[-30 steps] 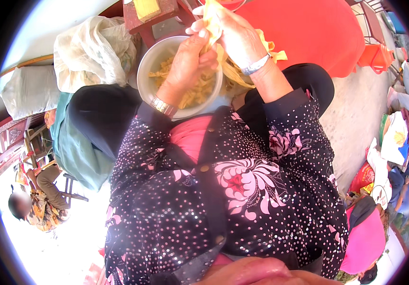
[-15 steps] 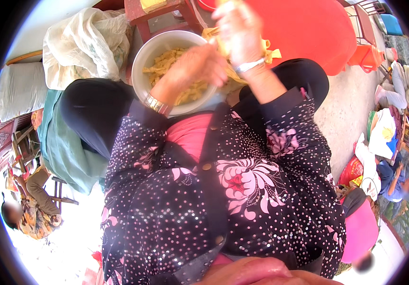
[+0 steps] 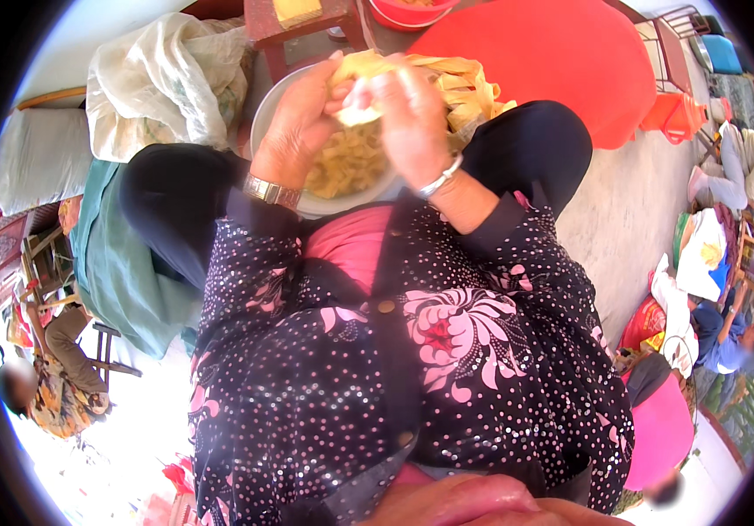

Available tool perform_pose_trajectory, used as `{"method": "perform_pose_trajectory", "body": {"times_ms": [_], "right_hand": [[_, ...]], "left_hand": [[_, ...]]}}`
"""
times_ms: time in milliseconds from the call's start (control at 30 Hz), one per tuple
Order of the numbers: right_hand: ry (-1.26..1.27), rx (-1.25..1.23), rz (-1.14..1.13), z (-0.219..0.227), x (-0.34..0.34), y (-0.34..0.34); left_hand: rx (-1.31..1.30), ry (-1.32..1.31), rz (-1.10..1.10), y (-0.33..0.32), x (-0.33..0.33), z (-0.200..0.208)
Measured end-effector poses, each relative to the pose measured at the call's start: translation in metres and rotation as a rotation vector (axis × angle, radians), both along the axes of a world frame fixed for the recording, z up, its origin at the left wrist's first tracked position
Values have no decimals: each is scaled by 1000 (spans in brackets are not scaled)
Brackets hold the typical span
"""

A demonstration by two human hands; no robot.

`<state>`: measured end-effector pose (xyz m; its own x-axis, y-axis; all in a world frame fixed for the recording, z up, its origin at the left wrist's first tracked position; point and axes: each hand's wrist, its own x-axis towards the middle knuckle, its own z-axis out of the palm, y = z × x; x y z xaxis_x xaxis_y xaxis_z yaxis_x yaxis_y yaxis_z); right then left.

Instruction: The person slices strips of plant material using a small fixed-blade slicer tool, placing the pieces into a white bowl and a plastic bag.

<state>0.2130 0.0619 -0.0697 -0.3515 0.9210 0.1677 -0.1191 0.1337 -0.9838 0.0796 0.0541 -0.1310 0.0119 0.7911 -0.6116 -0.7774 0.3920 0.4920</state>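
Note:
Over a white basin (image 3: 262, 130) between my knees, both my hands are raised close together. A soft, pale yellow strip (image 3: 363, 68), like tofu skin, is stretched between them. My left hand (image 3: 300, 121), with a metal watch at the wrist, is closed on its left end. My right hand (image 3: 414, 127), with a silvery bangle, has its fingers curled round the other end and is slightly blurred. Short yellow folded pieces (image 3: 346, 162) lie in the basin below. More long yellow strips (image 3: 469, 88) are heaped beside my right hand, near my right knee.
A small reddish-brown stool (image 3: 282, 35) with a yellow block on it stands ahead. Red basins (image 3: 410, 12) and a big red round surface (image 3: 544, 66) are beyond and to the right. Plastic-covered bundles (image 3: 162, 88) sit at left. Other people are at both sides.
My right hand has come down and left from above the strips, bringing a yellow strip over the basin. My left hand has shifted slightly up and left and now grips the strip too.

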Motion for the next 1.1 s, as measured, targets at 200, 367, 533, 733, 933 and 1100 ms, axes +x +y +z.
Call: {"method": "perform_pose_trajectory", "body": {"times_ms": [200, 367, 533, 733, 933, 1100], "right_hand": [[-33, -29, -55, -4, -1, 42], [38, -209, 139, -4, -13, 57], [-244, -355, 279, 23, -18, 76], [-214, -147, 678, 25, -16, 108], [-425, -269, 847, 34, -20, 137], [-412, -111, 791, 60, -30, 131]], "left_hand": [[245, 18, -258, 4, -16, 54], [504, 352, -500, 4, -31, 77], [736, 1436, -230, 10, -41, 96], [945, 1836, -136, 12, -35, 127], [675, 1482, -297, 23, -50, 105], [574, 627, -141, 30, -59, 93]]}}
